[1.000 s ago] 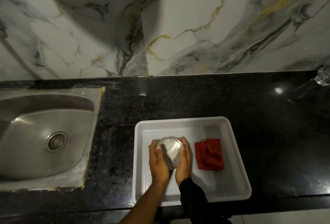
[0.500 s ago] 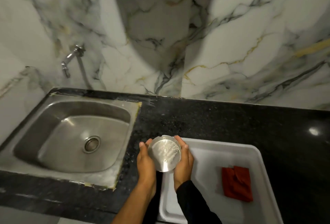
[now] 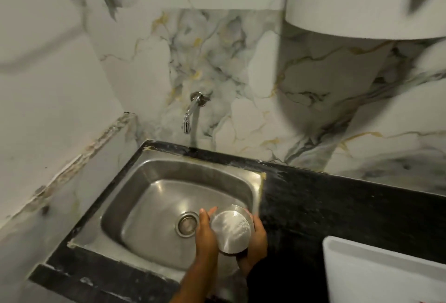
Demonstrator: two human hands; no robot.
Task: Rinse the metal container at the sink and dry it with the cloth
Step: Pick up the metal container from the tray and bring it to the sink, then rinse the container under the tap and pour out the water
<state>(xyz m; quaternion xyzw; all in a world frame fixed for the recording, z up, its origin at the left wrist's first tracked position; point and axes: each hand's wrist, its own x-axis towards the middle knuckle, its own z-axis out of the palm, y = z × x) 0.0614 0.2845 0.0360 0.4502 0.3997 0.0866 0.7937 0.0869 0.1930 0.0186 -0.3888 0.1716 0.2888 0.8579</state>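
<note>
A round metal container (image 3: 232,229) with a white-dusted inside is held between both my hands over the right part of the steel sink (image 3: 154,177). My left hand (image 3: 205,235) grips its left side, fingers pointing up. My right hand (image 3: 255,242) cups its right side and bottom, with a dark sleeve below. The chrome tap (image 3: 191,113) sticks out of the marble wall above the sink's back edge; no water runs from it. The red cloth is out of view.
The sink's drain (image 3: 187,225) lies just left of my hands. Black granite counter (image 3: 325,206) runs to the right. A white plastic tray (image 3: 376,271) corner shows at the lower right. A white wall-mounted unit (image 3: 362,0) hangs at the upper right.
Both hands lifted the container out of the white tray and carried it left over the counter to above the sink. The view turned left, so the cloth left the frame.
</note>
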